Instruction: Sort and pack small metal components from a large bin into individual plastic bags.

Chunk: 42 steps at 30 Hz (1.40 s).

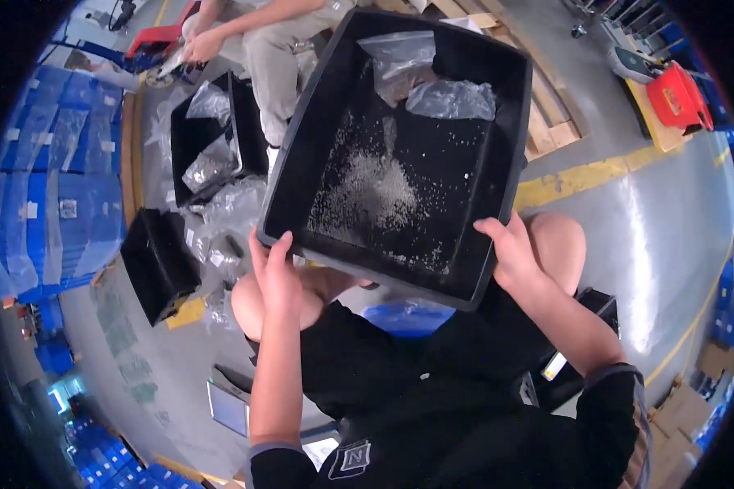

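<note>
Both forearms reach up from lower edge, elbows bent. Left hand [276, 273] and right hand [510, 253] raised, fingers curled in grip, well apart.

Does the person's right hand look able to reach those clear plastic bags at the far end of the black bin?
Probably not as things stand. The right hand grips the near rim of the black bin, and the plastic bags lie at its far end, with the left hand also gripping the rim.

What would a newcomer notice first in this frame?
A big black bin fills the centre, gripped at its near rim by the left hand and right hand. Small pale bits lie scattered on its floor, with clear plastic bags at the far end. Upper left, another person's hand works beside smaller black bins.
</note>
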Tool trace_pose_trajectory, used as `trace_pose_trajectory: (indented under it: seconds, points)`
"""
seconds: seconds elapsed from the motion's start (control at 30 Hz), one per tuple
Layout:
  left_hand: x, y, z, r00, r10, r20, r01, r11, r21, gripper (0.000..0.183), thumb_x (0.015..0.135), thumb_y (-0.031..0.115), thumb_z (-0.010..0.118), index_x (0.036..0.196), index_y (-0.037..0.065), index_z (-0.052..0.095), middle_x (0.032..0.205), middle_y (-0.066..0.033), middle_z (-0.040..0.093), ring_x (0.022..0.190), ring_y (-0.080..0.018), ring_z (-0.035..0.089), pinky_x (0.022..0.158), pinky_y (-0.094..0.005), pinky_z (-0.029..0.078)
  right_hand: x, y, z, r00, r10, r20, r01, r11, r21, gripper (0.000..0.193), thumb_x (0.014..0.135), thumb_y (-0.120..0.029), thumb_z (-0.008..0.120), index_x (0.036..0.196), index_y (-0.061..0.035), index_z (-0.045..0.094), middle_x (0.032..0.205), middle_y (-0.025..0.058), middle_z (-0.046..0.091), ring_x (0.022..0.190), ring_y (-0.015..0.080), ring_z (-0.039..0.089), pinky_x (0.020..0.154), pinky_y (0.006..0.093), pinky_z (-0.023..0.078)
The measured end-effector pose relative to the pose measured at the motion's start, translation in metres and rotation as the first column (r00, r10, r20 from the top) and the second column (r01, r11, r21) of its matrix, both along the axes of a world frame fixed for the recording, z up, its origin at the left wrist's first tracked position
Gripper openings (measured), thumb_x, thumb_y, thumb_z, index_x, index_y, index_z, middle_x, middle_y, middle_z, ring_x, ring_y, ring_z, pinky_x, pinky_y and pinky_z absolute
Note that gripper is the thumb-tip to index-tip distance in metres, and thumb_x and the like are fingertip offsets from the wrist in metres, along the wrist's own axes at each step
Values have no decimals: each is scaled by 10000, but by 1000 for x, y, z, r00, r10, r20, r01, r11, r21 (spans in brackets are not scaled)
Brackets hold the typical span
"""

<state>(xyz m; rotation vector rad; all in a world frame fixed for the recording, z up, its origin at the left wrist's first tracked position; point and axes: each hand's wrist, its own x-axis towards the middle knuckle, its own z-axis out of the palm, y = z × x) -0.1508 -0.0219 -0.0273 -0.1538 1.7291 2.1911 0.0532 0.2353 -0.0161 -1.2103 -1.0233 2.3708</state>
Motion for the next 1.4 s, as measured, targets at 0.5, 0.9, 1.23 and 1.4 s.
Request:
trace_pose_trajectory:
  seconds: [0.5,0.9,1.23,1.4]
  points:
    - [-47,-48,17,922,388,-12,-385,917,103,177,931,127,496,1094,63,524,1048,-59,617,922,-186,573,869,-376,445,-45,91,39,987,59,-151,107,459,882,529,865,-41,577,1364,36,418,1352,158,513,1256,212,472,1067,343,342]
    - [-100,-58,-11,954,279,113,-293,946,136,164,914,81,398,1049,58,487,979,-51,566,812,-174,518,786,-354,434,-147,60,19,641,541,544,-415,-351,839,360,859,-64,622,1218,-76,596,1171,72,630,1143,206,573,963,327,458]
    - [-102,-61,-15,968,170,186,-216,939,269,136,929,70,433,1048,42,494,980,-59,561,816,-183,517,797,-360,430,-222,63,-67,389,182,903,-265,-917,299,394,703,-100,740,1077,-120,617,1083,41,546,1043,247,547,866,354,507]
    - [-102,-63,-13,980,116,160,-157,950,270,146,928,60,428,1056,45,497,987,-65,563,824,-187,521,799,-357,431,-224,61,-32,284,265,921,-336,-872,355,201,730,-207,662,910,-117,672,978,62,612,1048,269,551,779,419,503]
